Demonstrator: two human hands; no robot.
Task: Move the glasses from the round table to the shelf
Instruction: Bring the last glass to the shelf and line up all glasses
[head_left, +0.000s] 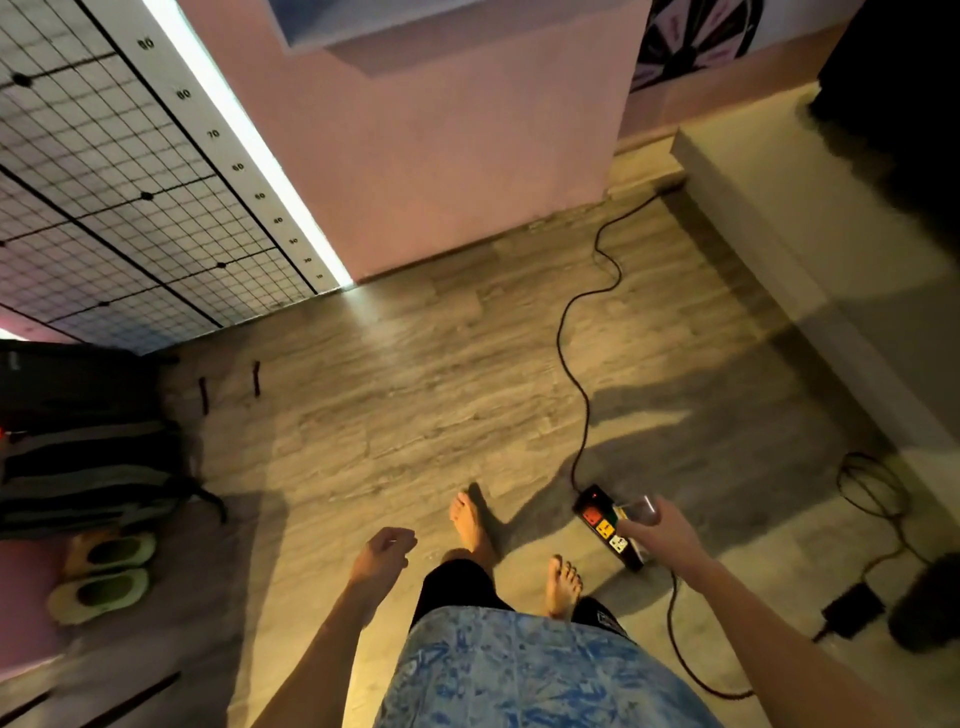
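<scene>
One clear glass (641, 508) is in view, gripped in the right hand (658, 531), whose fingers curl round its side. The glass sits at the far end of that hand, off any surface and above the floor (415, 395). Motion blur hides whether it is upright or tilted. The left hand (383, 552) hangs well to the left of the right hand, its fingers loosely curled and holding nothing. A black power strip (609, 525) with coloured sockets and a red light lies on the floor just beneath and to the left of the right hand, partly covered by it from this view. Its dark cable (582, 395) runs away from the right hand toward the pink wall (441, 156). Two bare feet (470, 519) stand on the floor between the hands, one ahead of the other. A black adapter (852, 610) lies on the floor to the right of the right hand. A pair of pale slippers (104, 574) rests well to the left of the left hand. A wire grid panel (104, 208) stands far beyond the left hand, beside a lit strip marked with numbers.
</scene>
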